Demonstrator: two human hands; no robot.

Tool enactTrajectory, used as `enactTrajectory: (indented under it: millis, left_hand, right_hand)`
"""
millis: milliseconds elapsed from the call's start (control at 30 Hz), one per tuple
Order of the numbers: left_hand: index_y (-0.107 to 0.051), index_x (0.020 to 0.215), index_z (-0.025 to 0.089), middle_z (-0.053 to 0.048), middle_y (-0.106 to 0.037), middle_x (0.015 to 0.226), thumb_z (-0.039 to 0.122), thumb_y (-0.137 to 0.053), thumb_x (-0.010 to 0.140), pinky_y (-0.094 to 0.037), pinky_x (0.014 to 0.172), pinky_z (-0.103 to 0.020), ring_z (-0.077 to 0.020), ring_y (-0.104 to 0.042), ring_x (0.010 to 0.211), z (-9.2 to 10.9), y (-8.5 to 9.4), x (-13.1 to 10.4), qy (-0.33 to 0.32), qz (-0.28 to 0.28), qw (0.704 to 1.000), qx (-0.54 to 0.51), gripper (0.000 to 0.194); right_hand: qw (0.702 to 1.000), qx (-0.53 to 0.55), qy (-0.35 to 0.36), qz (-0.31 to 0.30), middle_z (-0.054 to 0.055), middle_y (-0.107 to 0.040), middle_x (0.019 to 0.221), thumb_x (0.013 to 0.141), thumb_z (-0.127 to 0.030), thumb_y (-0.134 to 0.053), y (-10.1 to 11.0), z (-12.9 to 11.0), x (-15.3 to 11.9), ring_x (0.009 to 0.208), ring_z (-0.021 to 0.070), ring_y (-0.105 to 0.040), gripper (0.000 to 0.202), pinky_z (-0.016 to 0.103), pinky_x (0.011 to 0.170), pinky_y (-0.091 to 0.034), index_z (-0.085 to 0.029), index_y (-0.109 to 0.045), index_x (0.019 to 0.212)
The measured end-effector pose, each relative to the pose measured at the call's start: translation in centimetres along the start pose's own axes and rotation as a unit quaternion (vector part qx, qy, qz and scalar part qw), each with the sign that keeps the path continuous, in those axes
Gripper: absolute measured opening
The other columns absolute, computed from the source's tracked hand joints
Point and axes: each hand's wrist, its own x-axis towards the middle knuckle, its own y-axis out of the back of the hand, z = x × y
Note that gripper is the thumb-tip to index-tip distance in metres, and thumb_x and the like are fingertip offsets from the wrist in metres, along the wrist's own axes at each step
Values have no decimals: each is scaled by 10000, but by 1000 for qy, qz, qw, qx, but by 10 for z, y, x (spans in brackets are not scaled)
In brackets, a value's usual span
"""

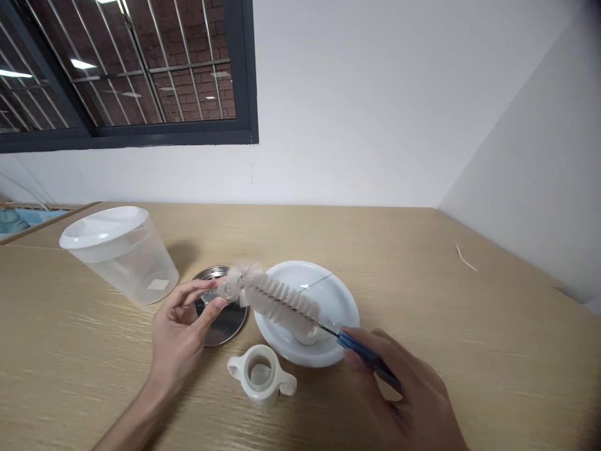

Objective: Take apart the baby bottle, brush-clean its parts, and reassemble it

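My left hand [185, 322] grips a small clear glass piece [212, 295] between thumb and fingers, above a round metal dish [225, 329]. My right hand [399, 382] is closed round the blue handle of a bottle brush [282, 307]. The brush's white bristles reach left over a white plate [345, 307], and the tip meets the mouth of the glass piece. A small white object [307, 335] lies on the plate, partly hidden by the bristles. Nearer me stands a white cup with two handles [261, 376], something translucent inside it.
A translucent plastic container with a white rim [136, 257] stands at the back left of the wooden table [394, 244]. A thin pale strip [464, 257] lies at the right. Behind the table are a white wall and a barred window.
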Motion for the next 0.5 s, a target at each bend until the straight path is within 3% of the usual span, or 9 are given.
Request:
enactTrajectory:
  millis: [133, 367, 500]
  left_hand:
    - [-714, 925, 223, -52, -817, 996, 286, -911, 725, -618, 841, -233, -218, -766, 1057, 1, 1, 1, 4, 25, 1000, -3, 288]
    - [-724, 919, 224, -30, -807, 986, 236, -925, 698, -590, 852, -187, -178, -764, 1031, 1, 1, 0, -16, 30, 999, -9, 299]
    - [-709, 928, 215, -36, -808, 969, 249, -938, 679, -602, 833, -217, -203, -762, 1041, 0, 0, -1, 37, 29, 997, -57, 340]
  right_hand:
    - [999, -24, 38, 10, 22, -725, 864, 942, -157, -624, 3, 4, 3, 661, 103, -692, 273, 177, 620, -583, -194, -652, 1211]
    - [998, 8, -55, 16, 6, -752, 882, 970, -249, -603, 2, 4, -1, 633, 117, -708, 191, 169, 575, -601, -247, -650, 1155]
    - [997, 33, -76, -3, 15, -770, 897, 983, -295, -594, -1, -1, -4, 630, 124, -717, 192, 161, 523, -580, -248, -654, 1160]
